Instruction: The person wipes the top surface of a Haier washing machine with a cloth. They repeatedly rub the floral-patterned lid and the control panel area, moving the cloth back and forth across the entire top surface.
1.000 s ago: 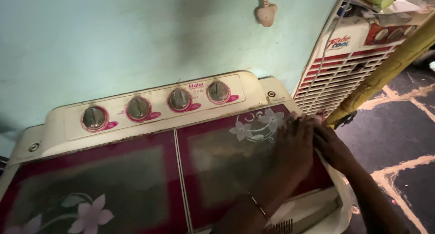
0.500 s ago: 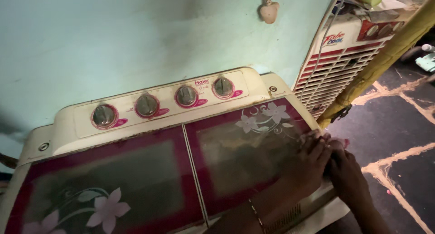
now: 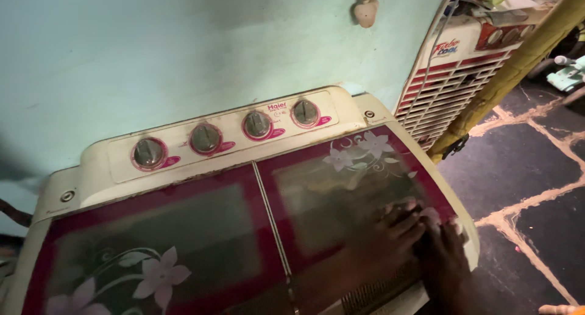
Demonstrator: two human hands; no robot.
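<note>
Head view: my left hand [image 3: 390, 232] lies flat, fingers spread, on the right lid [image 3: 347, 193] of the washing machine [image 3: 201, 168]; my right hand [image 3: 442, 254] presses its right edge. Lid lies shut.

Closed maroon flower-printed right lid [image 3: 341, 187] atop cream twin-tub washing machine [image 3: 97, 162]

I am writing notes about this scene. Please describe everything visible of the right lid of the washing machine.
The right lid is a flat maroon panel with a greyish see-through window and white flower prints near its back corner. It looks like glossy plastic. It lies closed, beside the left lid, below the four-knob control panel. The left hand and right hand rest on its front right corner.
</note>
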